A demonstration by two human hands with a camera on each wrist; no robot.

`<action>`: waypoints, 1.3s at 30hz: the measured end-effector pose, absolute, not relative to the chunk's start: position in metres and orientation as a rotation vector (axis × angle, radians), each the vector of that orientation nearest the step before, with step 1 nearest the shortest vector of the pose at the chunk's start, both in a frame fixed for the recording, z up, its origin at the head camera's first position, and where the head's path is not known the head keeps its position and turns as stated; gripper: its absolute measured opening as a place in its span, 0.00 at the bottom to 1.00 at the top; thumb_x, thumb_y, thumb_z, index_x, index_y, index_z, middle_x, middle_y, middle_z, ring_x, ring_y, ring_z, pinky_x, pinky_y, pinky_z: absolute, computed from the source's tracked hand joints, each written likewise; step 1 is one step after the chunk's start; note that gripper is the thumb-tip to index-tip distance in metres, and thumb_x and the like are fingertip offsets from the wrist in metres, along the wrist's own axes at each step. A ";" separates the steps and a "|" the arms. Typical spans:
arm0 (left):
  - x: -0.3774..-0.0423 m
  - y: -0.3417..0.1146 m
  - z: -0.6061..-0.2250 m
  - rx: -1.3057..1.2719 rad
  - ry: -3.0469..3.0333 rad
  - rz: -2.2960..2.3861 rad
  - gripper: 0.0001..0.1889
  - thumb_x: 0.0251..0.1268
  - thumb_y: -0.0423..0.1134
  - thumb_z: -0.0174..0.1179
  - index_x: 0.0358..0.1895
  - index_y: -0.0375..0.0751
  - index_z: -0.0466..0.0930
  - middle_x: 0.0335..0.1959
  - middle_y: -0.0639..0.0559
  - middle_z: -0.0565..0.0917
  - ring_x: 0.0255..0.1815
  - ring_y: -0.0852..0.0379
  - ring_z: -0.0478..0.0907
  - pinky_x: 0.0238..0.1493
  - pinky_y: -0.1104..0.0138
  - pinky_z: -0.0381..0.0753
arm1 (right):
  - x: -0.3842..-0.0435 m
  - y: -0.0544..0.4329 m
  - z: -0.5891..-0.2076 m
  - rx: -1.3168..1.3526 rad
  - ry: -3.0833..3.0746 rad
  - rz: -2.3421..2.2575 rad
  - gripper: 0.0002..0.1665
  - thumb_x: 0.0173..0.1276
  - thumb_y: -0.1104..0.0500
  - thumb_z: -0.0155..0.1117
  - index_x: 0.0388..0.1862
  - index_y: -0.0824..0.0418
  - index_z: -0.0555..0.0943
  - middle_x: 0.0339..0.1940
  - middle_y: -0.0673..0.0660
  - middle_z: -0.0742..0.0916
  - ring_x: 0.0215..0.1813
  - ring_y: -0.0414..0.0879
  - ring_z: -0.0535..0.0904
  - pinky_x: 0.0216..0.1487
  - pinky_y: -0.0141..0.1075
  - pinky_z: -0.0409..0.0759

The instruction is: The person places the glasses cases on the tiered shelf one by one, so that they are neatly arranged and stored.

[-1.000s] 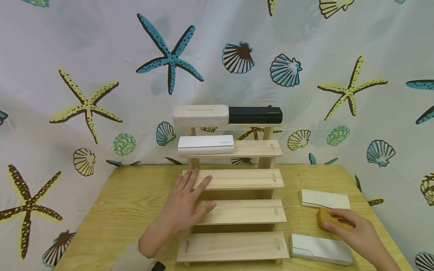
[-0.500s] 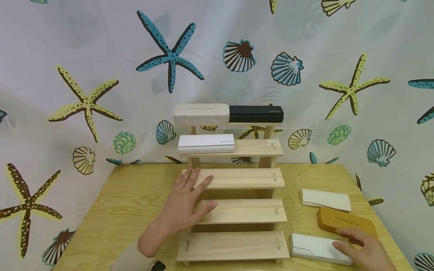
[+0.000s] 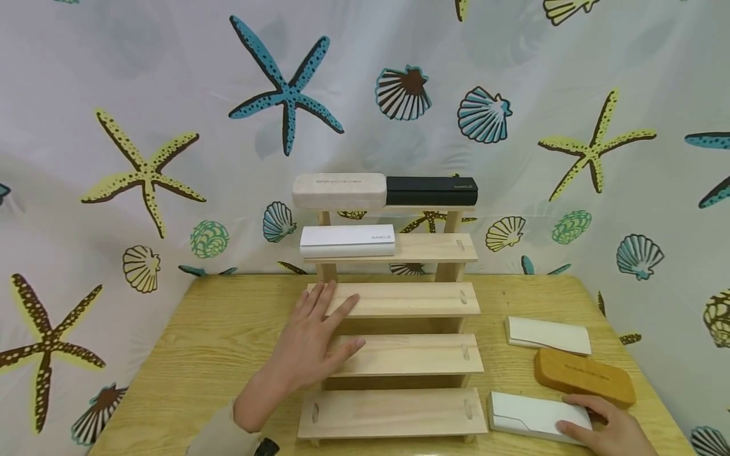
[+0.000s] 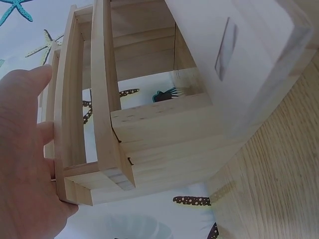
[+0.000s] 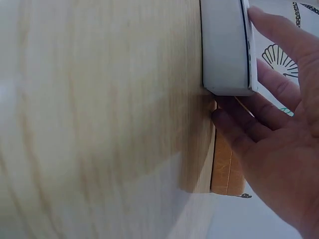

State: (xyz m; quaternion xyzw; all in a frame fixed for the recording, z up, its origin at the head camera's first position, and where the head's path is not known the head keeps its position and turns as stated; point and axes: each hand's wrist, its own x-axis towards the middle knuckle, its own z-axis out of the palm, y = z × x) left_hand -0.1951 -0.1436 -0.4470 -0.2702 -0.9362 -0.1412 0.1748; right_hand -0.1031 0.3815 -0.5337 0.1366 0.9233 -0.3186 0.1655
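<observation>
My left hand [image 3: 308, 335] rests spread on the left side of a stepped wooden rack [image 3: 393, 415]; the left wrist view shows its fingers along the edge of a shelf board [image 4: 102, 99]. At the front right, my right hand [image 3: 613, 427] is at the right end of a white glasses case [image 3: 536, 415] lying on the table. Its thumb lies on the case's top and its fingers reach round the far side, as the right wrist view shows on the case's end [image 5: 227, 50]. A brown glasses case [image 3: 584, 377] lies just behind, close to the fingers.
A cream glasses case [image 3: 547, 334] lies farther back on the wooden table [image 3: 228, 354]. On the rack's top shelf are an off-white case [image 3: 339, 191] and a black case [image 3: 431, 191]. Another white case [image 3: 348, 240] sits one shelf lower. A patterned curtain [image 3: 365, 145] hangs behind.
My right hand has left the brown glasses case and come toward the front, onto the right end of the white one. The left hand has stayed on the rack.
</observation>
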 end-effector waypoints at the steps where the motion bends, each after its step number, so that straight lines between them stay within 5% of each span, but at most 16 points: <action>1: -0.195 -0.144 -0.447 -0.764 -2.656 -0.396 0.39 0.72 0.64 0.59 0.82 0.52 0.66 0.84 0.30 0.58 0.84 0.28 0.56 0.84 0.39 0.50 | -0.103 0.381 -0.534 0.388 2.623 -0.909 0.56 0.53 0.23 0.76 0.71 0.58 0.81 0.74 0.73 0.77 0.71 0.73 0.74 0.61 0.61 0.79; 14: -0.194 -0.143 -0.445 -0.751 -2.681 -0.400 0.39 0.73 0.64 0.60 0.82 0.54 0.66 0.84 0.32 0.58 0.85 0.29 0.55 0.85 0.40 0.48 | -0.101 0.388 -0.541 0.292 2.563 -0.998 0.60 0.48 0.31 0.84 0.76 0.57 0.76 0.74 0.71 0.77 0.75 0.71 0.71 0.66 0.64 0.76; 29: -0.193 -0.144 -0.443 -0.771 -2.664 -0.409 0.39 0.73 0.63 0.60 0.81 0.52 0.67 0.84 0.31 0.59 0.84 0.28 0.56 0.84 0.39 0.49 | -0.098 0.389 -0.536 0.152 2.649 -0.939 0.54 0.56 0.38 0.84 0.75 0.63 0.75 0.70 0.72 0.80 0.70 0.69 0.77 0.65 0.61 0.79; 39: -0.192 -0.148 -0.442 -0.783 -2.684 -0.396 0.39 0.74 0.64 0.59 0.82 0.53 0.66 0.85 0.32 0.57 0.85 0.29 0.54 0.85 0.39 0.48 | -0.090 0.386 -0.531 0.225 2.624 -0.923 0.57 0.53 0.35 0.84 0.74 0.63 0.77 0.71 0.71 0.80 0.69 0.68 0.78 0.62 0.60 0.81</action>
